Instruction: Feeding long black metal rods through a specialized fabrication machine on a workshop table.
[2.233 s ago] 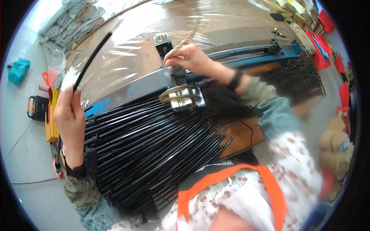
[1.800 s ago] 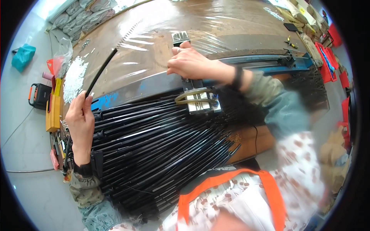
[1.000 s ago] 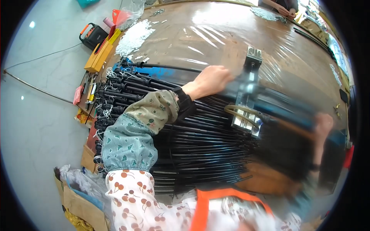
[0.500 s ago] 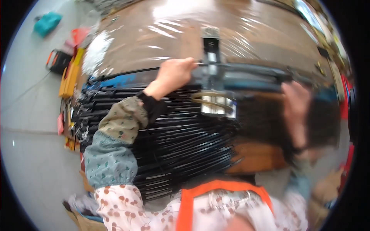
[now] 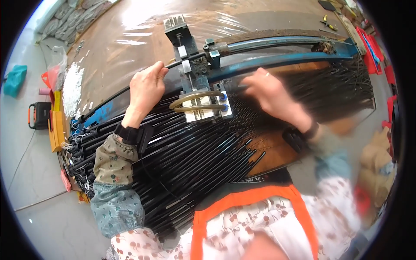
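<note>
My left hand (image 5: pixel 146 89) is closed around a long thin black rod (image 5: pixel 116 94), thumb and fingers pinched together. The rod slants up from the lower left and passes beyond my fingers toward a metal clamping fixture (image 5: pixel 199 67). At the fixture's near end sits a silver block with two looped amber hoses (image 5: pixel 197 100). My right hand (image 5: pixel 272 96) hovers right of that block, its fingers curled and smeared by motion; whether it holds anything is unclear. Below both hands lies a wide pile of black rods (image 5: pixel 186 151), with white cords at their left ends.
A blue rail (image 5: pixel 281 60) runs right from the fixture. Dark thin coiled pieces (image 5: pixel 342 91) are heaped at the right. White bits (image 5: pixel 73 91) lie at the table's left. A black-and-orange case (image 5: pixel 40 115) stands on the floor; yellow-handled pliers (image 5: pixel 329 24) lie far right.
The view has swung, so the fixture appears farther left and tilted. My right hand has come in from the right toward the fixture; my left hand still grips the rod.
</note>
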Motion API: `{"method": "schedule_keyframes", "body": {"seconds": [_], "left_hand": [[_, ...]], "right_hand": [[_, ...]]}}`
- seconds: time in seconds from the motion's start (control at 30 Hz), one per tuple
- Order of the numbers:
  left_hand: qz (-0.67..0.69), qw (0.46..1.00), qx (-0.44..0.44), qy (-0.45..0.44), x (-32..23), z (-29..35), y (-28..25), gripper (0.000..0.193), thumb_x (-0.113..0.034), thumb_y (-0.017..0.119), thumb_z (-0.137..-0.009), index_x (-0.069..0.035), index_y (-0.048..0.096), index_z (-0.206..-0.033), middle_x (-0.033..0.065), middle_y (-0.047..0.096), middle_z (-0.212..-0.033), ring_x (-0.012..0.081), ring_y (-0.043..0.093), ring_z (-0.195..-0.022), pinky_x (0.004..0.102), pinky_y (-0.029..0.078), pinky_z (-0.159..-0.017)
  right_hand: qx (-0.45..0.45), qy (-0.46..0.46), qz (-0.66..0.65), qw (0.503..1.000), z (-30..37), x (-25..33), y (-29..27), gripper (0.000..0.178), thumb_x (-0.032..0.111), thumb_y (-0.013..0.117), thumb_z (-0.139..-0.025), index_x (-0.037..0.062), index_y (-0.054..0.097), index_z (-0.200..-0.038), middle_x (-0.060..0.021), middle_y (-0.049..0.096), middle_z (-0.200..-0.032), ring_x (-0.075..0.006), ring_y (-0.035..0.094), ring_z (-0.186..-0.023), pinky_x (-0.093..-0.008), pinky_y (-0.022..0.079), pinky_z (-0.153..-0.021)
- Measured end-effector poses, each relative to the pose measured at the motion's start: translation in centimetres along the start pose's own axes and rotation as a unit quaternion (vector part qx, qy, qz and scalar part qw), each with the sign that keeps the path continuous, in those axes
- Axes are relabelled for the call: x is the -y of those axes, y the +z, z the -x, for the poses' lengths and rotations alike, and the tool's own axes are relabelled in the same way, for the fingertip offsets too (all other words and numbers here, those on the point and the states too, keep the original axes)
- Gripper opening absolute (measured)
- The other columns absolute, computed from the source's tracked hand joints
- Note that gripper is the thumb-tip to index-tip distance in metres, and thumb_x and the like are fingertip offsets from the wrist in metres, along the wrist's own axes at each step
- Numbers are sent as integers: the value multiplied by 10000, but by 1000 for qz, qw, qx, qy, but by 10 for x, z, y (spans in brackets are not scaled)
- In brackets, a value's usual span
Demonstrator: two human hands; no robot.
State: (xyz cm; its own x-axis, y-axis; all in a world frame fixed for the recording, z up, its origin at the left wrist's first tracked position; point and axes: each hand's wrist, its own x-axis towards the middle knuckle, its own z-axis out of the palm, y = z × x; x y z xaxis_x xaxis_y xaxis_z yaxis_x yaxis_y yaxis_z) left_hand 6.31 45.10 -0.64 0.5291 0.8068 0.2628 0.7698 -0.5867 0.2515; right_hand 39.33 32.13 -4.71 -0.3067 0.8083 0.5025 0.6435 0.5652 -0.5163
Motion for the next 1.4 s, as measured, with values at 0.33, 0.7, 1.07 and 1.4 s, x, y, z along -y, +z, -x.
{"method": "schedule_keyframes", "body": {"seconds": [0.33,0.7,1.07,1.4], "left_hand": [[-224,936,-141,233,37,-26,4,68,-229,602,-994,-164,615,-1010,5,698,-889,205,686,-739,343,524,-594],[-217,976,18,0,91,9,-58,412,-200,542,-959,-138,523,-1366,194,497,-1389,419,419,-1283,656,317,-948],[-56,990,-40,-123,-180,241,39,174,-234,752,-799,-141,637,-891,-3,553,-917,207,516,-923,397,342,-817],[-91,987,-120,-62,-196,233,18,271,-226,769,-791,-158,674,-1036,-11,562,-998,195,538,-970,379,362,-846]], "right_hand": [[53,-73,148,985,32,47,-39,277,222,789,-762,60,584,-855,-87,576,-800,-298,544,-718,-406,450,-654],[213,-34,76,973,118,69,-3,218,40,643,-718,68,593,-929,-83,578,-806,-297,587,-766,-407,501,-641],[242,-6,-58,968,98,84,25,232,16,648,-810,40,607,-1036,-137,649,-844,-334,658,-751,-415,540,-644],[157,19,-117,981,98,101,10,210,-21,590,-830,7,535,-1030,-162,601,-706,-361,623,-665,-423,507,-594]]}}
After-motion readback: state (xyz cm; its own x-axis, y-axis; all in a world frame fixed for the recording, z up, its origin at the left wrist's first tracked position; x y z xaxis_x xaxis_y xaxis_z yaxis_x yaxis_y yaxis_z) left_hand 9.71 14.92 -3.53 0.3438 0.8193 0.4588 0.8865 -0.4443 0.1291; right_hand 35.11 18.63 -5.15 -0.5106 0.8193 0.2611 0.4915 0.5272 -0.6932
